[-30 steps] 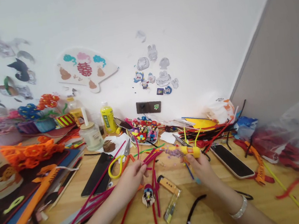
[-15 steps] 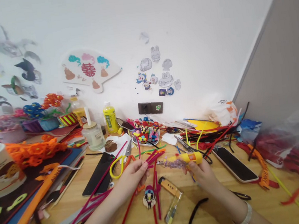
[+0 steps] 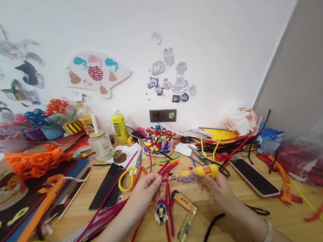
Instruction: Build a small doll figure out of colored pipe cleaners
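My left hand pinches several magenta pipe cleaners, whose short ends stick out past the fingertips. In my right hand is a yellow hot glue gun, wrapped in stringy purple-grey fuzz near the front. Its nozzle points left and meets, or nearly meets, the tip of a magenta piece; contact is hard to make out. Below the hands lie a small doll-like figure and an orange-and-clear lighter. Red pipe cleaners run down the table beside the figure.
Yellow-handled scissors and a dark flat slab lie left of my hands. A phone lies to the right. Behind are a tray of small figures, a glass jar and a yellow bottle. A large cup stands far left.
The nozzle has shifted slightly and now lines up with a magenta piece sticking out from my left fingertips. Both hands keep their grips and have barely moved.
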`<control>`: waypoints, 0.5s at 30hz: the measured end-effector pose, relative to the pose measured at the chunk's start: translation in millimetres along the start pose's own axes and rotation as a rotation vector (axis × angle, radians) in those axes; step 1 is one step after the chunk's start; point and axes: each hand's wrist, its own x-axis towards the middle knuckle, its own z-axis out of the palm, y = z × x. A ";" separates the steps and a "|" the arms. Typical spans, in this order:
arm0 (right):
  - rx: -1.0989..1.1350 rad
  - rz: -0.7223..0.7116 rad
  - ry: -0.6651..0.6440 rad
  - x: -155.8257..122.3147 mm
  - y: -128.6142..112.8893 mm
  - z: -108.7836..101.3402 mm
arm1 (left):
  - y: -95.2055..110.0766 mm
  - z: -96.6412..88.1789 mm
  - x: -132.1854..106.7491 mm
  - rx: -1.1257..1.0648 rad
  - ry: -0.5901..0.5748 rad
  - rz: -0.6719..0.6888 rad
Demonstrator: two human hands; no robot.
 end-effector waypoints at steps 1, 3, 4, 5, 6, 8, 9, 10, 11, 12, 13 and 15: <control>-0.002 -0.002 -0.002 0.1 0.0 0.0 | -0.2 0.0 -0.1 0.000 0.002 0.001; -0.005 -0.011 -0.003 0.1 -0.6 0.3 | -0.1 0.1 -0.6 0.000 0.002 0.001; -0.002 -0.015 0.002 0.1 -1.1 0.5 | 0.1 0.3 -0.9 -0.001 0.001 0.000; 0.003 -0.016 0.007 0.0 -1.7 0.7 | 0.5 0.5 -1.2 -0.002 -0.002 -0.002; 0.009 -0.017 0.013 -0.1 -2.2 0.9 | 1.1 0.8 -1.6 -0.004 -0.004 -0.004; 0.016 -0.020 0.011 -0.3 -3.0 1.0 | 2.3 1.2 -2.2 -0.006 -0.003 -0.006; 0.015 -0.023 0.006 -0.4 -3.2 1.0 | 2.9 1.4 -2.4 -0.007 -0.002 -0.007; 0.010 -0.027 0.002 -0.4 -3.3 0.9 | 3.4 1.5 -2.6 -0.007 -0.001 -0.008; 0.002 -0.030 -0.003 -0.5 -3.2 0.8 | 3.6 1.6 -2.7 -0.007 0.000 -0.009; -0.005 -0.034 -0.006 -0.5 -3.0 0.7 | 3.7 1.7 -2.7 -0.008 0.000 -0.010; -0.010 -0.035 -0.009 -0.5 -2.8 0.6 | 3.7 1.7 -2.8 -0.009 0.000 -0.012; -0.013 -0.035 -0.003 -0.3 -2.8 0.4 | 3.7 1.8 -3.0 -0.013 -0.001 -0.014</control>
